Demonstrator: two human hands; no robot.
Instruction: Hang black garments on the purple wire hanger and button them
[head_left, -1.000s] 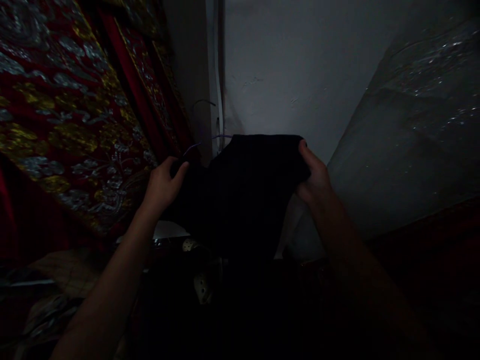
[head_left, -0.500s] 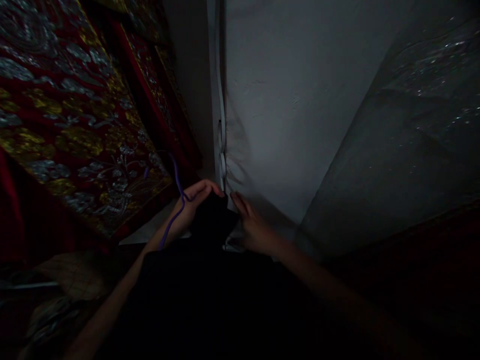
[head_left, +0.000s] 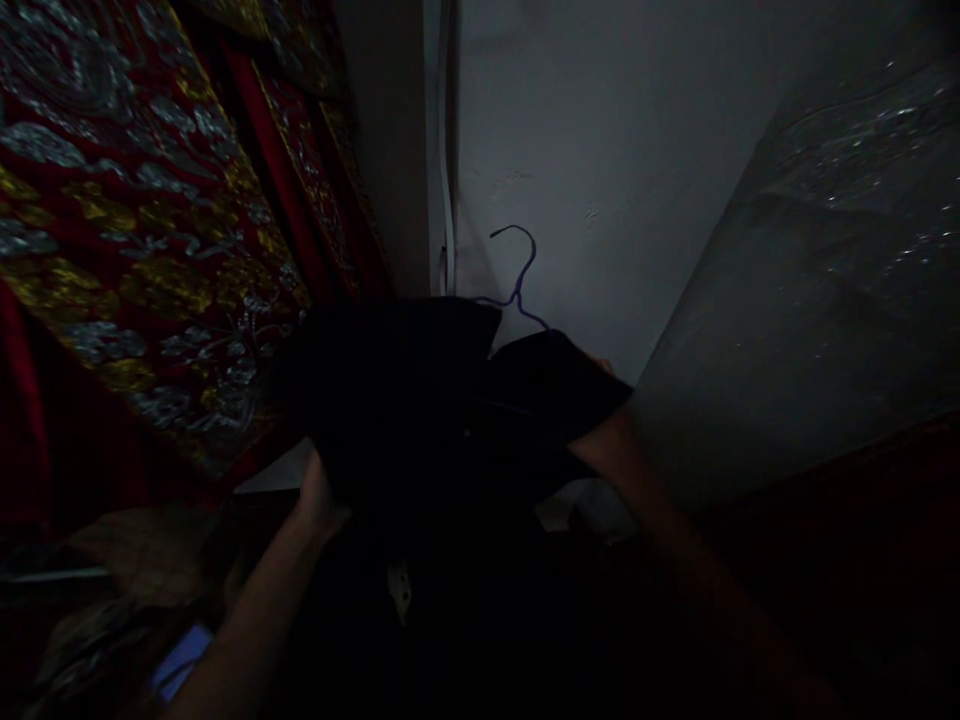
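A black top point(head_left: 390, 390) hangs spread on a purple wire hanger point(head_left: 517, 290), whose hook stands up in front of the wall. My left hand point(head_left: 319, 495) is at the lower left edge of the cloth, closed on it, with the fingers mostly behind the fabric. At the right shoulder of the top, my right hand point(head_left: 604, 440) reaches under the cloth and holds it up. Only a bit of a finger shows past its upper edge. The dark fabric hides folds and the rest of the hanger.
Red cloth with gold and silver embroidery point(head_left: 165, 280) hangs at left. Ahead is a pale wall point(head_left: 600, 150) with a cable point(head_left: 448, 200) down its corner. Clear plastic sheeting point(head_left: 825, 250) covers the right side. Below lie a pale holed shoe point(head_left: 400, 592) and a lit phone-like screen point(head_left: 180, 660).
My hands have moved apart after coming together low by the corner. The top has been raised and turned, and the hanger has shifted from the left to the right of the corner, hook up.
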